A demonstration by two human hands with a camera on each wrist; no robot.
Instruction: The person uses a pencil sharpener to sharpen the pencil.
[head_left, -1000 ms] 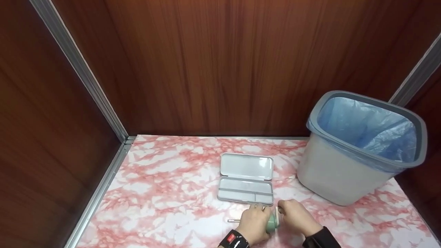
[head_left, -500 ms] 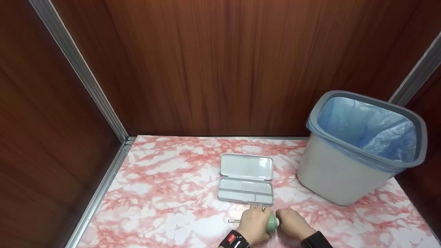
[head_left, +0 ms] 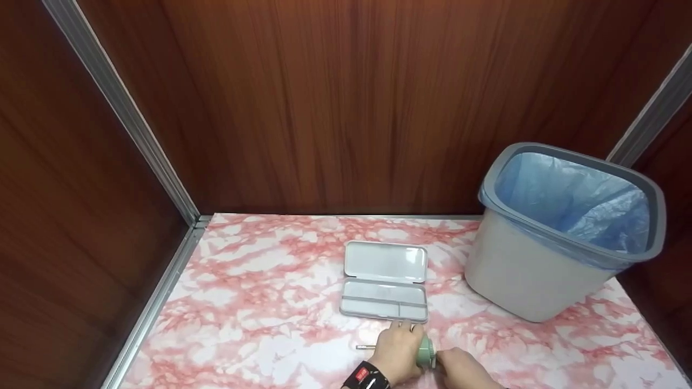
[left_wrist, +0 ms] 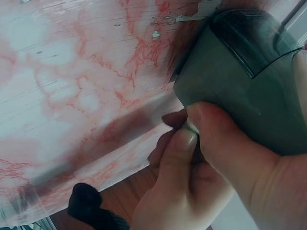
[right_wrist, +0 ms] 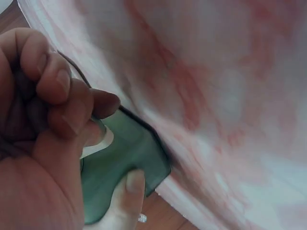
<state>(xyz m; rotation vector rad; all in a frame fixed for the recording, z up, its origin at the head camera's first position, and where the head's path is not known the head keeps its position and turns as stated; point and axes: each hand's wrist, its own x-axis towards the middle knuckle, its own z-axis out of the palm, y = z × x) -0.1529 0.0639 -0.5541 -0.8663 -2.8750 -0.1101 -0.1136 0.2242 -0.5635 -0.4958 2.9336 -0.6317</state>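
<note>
A green hand-crank pencil sharpener lies on the table under my left hand, which grips its body from above. A thin pencil sticks out to the left of that hand; its other end is hidden. My right hand pinches the crank on the sharpener's right side. In the right wrist view the pale crank arm shows beside the curled fingers, and the left thumb presses the green body. The left wrist view shows the sharpener's dark see-through drawer, with the right fingertips close by.
Just beyond the hands lies an open grey pencil case with divided compartments and nothing in them. A light bin with a blue liner stands at the right. Brown wood-grain panels wall in the pink-and-white marbled table.
My right hand has circled with the crank, first close in at the sharpener's side, then down toward the near edge. My left hand has kept its grip on the sharpener.
</note>
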